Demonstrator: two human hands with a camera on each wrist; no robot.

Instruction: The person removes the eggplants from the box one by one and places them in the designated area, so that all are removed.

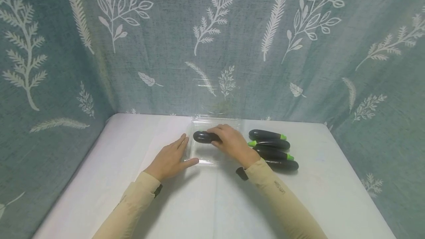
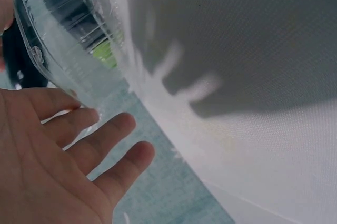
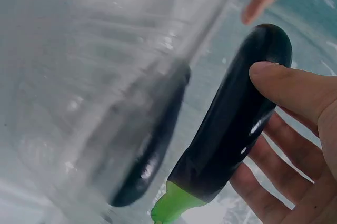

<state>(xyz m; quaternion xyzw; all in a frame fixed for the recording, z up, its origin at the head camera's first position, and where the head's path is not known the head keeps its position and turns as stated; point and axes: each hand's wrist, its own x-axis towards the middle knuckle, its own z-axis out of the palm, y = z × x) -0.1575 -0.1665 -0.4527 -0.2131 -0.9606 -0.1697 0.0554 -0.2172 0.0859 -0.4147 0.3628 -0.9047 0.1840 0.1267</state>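
Note:
My right hand [image 1: 230, 141] grips a dark purple eggplant [image 3: 231, 113] over the clear plastic box [image 1: 207, 160]. In the right wrist view, the thumb lies on one side near the blunt end, fingers on the other, and the green stem points away from the palm. A second eggplant [image 3: 150, 150] shows beside it, partly blurred behind clear plastic. My left hand [image 1: 170, 158] is at the box's left side, fingers extended and thumb spread near the front corner. In the left wrist view, its fingertips are right by the plastic, and a green stem [image 2: 104, 53] shows through the wall.
To the right of the box, several eggplants [image 1: 270, 154] lie side by side on the white table [image 1: 332, 194]. The box's transparent lid [image 1: 216, 99] stands raised at the back. A patterned blue-green curtain [image 1: 172, 47] encloses the table's back and sides.

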